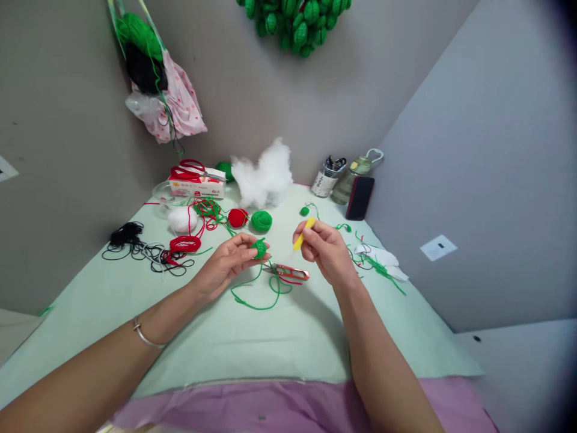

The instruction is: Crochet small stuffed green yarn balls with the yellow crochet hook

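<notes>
Small round green crocheted piece (259, 249) is pinched in the left hand (233, 258), near the blade end of the orange snips (293, 273). Right hand (325, 245) is curled shut around a slim yellow stick (304, 234). Loose green yarn (260, 308) loops by the snips, so tugging might snag it imo.

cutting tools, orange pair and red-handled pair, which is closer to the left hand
The orange snips, lying on the table beside the left hand; the red-handled scissors rest farther back, on the red-and-white box.
</notes>
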A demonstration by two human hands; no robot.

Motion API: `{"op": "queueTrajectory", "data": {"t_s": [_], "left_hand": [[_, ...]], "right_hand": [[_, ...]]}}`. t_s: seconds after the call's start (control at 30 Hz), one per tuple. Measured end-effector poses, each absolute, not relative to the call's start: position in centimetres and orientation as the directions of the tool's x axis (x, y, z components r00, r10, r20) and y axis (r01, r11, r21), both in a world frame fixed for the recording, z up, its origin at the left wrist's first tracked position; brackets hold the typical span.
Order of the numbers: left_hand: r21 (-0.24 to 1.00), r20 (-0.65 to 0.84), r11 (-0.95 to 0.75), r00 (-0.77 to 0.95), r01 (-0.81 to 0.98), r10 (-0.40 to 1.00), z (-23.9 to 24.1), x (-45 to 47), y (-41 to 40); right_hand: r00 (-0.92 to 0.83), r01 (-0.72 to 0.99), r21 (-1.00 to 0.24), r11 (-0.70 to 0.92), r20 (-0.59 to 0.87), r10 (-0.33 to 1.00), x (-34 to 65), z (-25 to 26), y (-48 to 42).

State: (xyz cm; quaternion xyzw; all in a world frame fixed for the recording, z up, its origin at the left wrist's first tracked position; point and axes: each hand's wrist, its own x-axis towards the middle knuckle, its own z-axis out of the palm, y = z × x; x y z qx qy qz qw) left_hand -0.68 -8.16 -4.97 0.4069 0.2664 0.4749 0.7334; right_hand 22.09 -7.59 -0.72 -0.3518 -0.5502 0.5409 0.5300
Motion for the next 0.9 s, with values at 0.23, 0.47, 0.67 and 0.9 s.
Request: {"op": "queueTrajectory", "data": {"t_s": [0.23, 0.47, 0.67, 0.9], "left_hand": [[0.828, 0.024, 0.21, 0.407, -0.52, 0.913, -5.14, -0.71, -7.87], [0.82, 0.033, 0.203, 0.398, -0.536, 0.917, -5.15, -0.91, -7.87], [0.823, 0.046, 0.193, 0.402, -0.535, 0.915, -5.23, -0.91, -7.81], [0.832, 0.056, 0.179, 0.401, -0.525, 0.914, -5.17, -0.89, -7.92]], "right_hand": [[-0.481, -0.065, -0.998, -0.007, 0.025, 0.877, 21.79, -0.89, -8.24], [-0.506, -0.147, -0.985, -0.095, -0.007, 0.863, 21.46, -0.61, -8.58], [-0.506, -0.128, -0.987, -0.096, -0.018, 0.862, 21.53, -0.75, -8.48], [-0.512, -0.123, -0.986, -0.114, -0.036, 0.858, 21.45, -0.76, -8.49]]}}
